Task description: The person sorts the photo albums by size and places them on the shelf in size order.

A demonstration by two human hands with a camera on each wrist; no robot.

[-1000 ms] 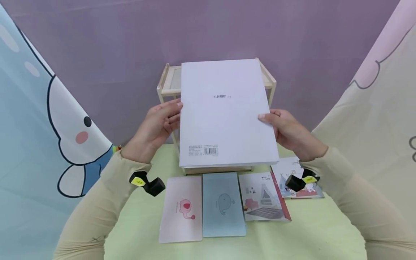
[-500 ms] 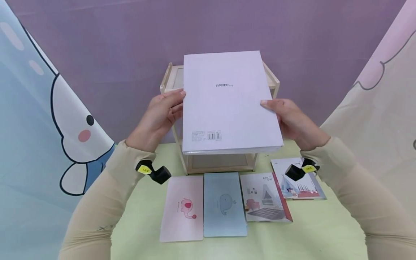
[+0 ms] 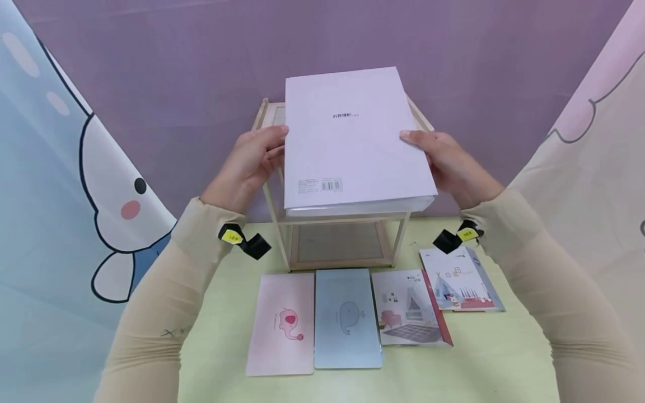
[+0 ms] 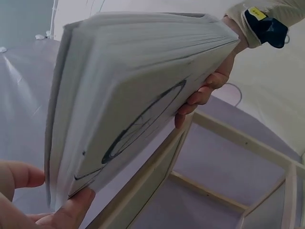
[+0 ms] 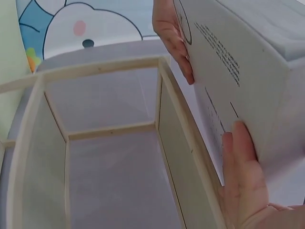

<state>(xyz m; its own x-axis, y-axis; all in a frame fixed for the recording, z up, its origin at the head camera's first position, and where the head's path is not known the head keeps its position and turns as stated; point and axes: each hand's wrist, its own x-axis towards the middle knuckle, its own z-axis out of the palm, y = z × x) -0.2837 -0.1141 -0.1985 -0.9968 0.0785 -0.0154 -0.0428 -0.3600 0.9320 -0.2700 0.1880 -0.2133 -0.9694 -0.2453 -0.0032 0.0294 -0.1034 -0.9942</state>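
Both hands hold a thick white book (image 3: 355, 148) above a small wooden shelf rack (image 3: 342, 264). Its side facing up carries a short printed line and a barcode. My left hand (image 3: 252, 165) grips the left edge, thumb on top and fingers underneath. My right hand (image 3: 450, 162) grips the right edge in the same way. In the left wrist view, the page block (image 4: 143, 45) shows between the covers, along with a line drawing on the underside. From the right wrist, the fingers (image 5: 244, 148) lie against the printed underside, close to the rack's top edge.
On the green table lie a pink elephant notebook (image 3: 279, 347), a blue whale notebook (image 3: 347, 347), a grey picture-cover book (image 3: 408, 313) and another illustrated book (image 3: 461, 280) farther right. A purple cloth (image 3: 201, 67) hangs behind the rack.
Both hands have raised the white book and moved it farther back over the rack. Its near edge now tips to show the pages, and the lower shelf has come into view.
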